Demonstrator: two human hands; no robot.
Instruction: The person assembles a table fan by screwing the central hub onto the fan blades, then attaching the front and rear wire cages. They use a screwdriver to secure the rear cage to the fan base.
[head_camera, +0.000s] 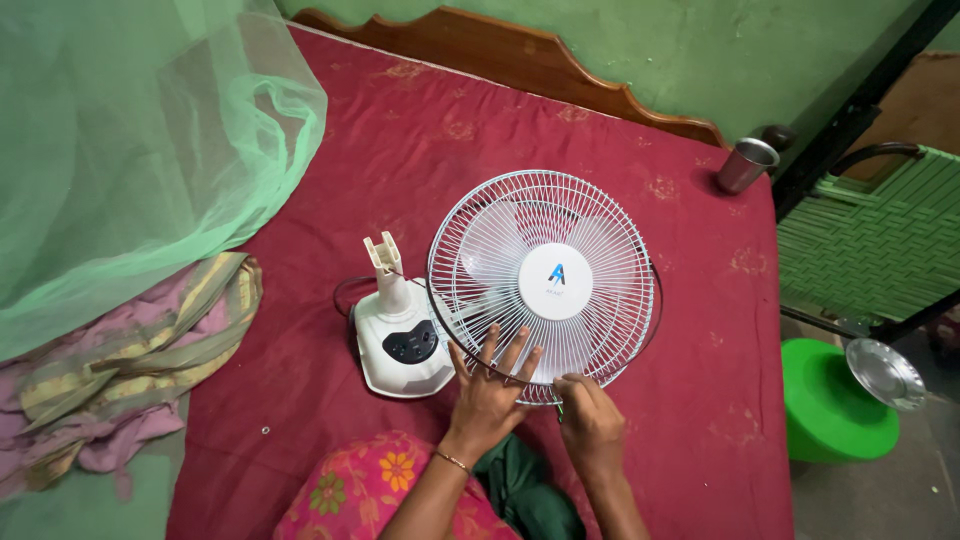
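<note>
A white wire fan head (545, 280) with a round centre cap lies face up on a dark red bed sheet (380, 160). My left hand (490, 385) rests flat on the near part of the grille, fingers spread apart. My right hand (590, 415) is closed at the grille's near rim, pinching something small and thin; I cannot tell what it is. The white fan base (400, 340) with its upright neck and dark button panel stands just left of the grille, a black cord looping behind it.
A green mosquito net (130, 150) hangs at the left over crumpled pink and striped cloth (120, 370). A steel cup (745, 165) stands at the bed's far right corner. A green woven chair (870, 240), a green stool (835, 405) and a steel plate (885, 373) are on the right.
</note>
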